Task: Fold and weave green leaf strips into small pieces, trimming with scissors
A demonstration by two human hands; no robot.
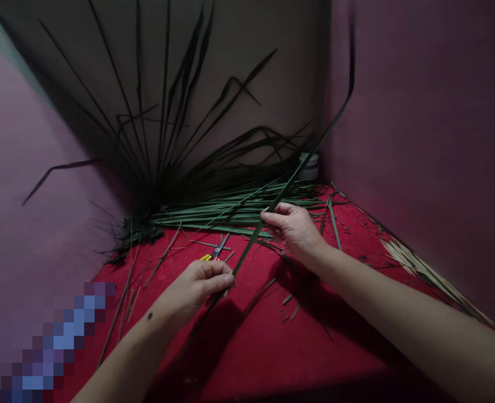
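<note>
A long, narrow green palm leaf strip (251, 242) runs slantwise between my hands above the red surface. My left hand (205, 282) pinches its lower stretch between thumb and fingers. Higher up, my right hand (288, 226) grips the same strip, its thumb pressed against the fingers. Beyond that grip the strip rises to the upper right, where its thin tip bends upward and blurs. Just past my left hand lie scissors (217, 249) with yellow handles, partly hidden by that hand.
Cut green leaf strips (214, 217) lie in a pile at the back. Dark long leaves (163, 145) fan up against the back wall. A pale round container (309, 167) stands in the back corner. Thin light sticks (415, 263) lie along the right wall. Scraps litter the red surface (272, 347).
</note>
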